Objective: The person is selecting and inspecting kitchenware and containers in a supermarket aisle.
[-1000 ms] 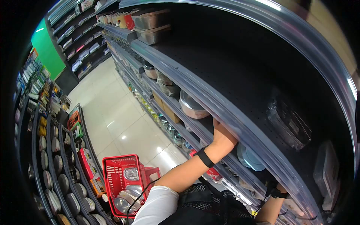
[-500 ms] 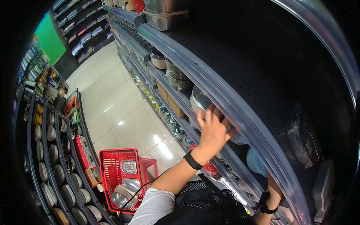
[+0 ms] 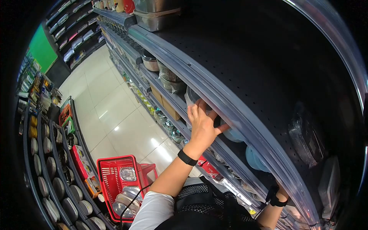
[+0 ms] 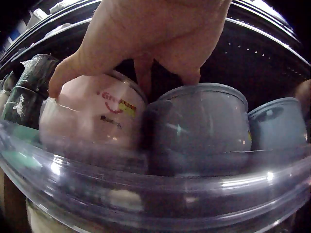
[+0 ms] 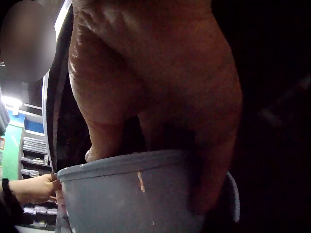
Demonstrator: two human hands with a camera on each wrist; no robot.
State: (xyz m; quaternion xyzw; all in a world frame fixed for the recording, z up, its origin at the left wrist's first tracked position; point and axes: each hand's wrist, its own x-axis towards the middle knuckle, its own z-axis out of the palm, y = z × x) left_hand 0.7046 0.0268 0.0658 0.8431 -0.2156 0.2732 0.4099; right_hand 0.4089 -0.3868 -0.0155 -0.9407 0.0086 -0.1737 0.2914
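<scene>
My left hand reaches under the shelf's clear front rail with fingers spread. In the left wrist view it spans a pink round container with a label: one finger lies along its left side, another drops behind it, and a digit touches the rim of a grey-blue container alongside. My right hand grips a blue-grey tub from above, one digit down its outer wall and others over the rim. In the head view the shelf edge hides most of that hand; the blue tub shows beside it.
Stacked wrapped bowls stand farther along this shelf. The clear rail runs before the containers. Above is a shelf with a wrapped package and metal boxes. A red basket holding containers sits on the aisle floor.
My left hand came out from beside the pink container, then spread its fingers over it and the neighbouring container. My right hand stays low behind the shelf edge, near the blue tub.
</scene>
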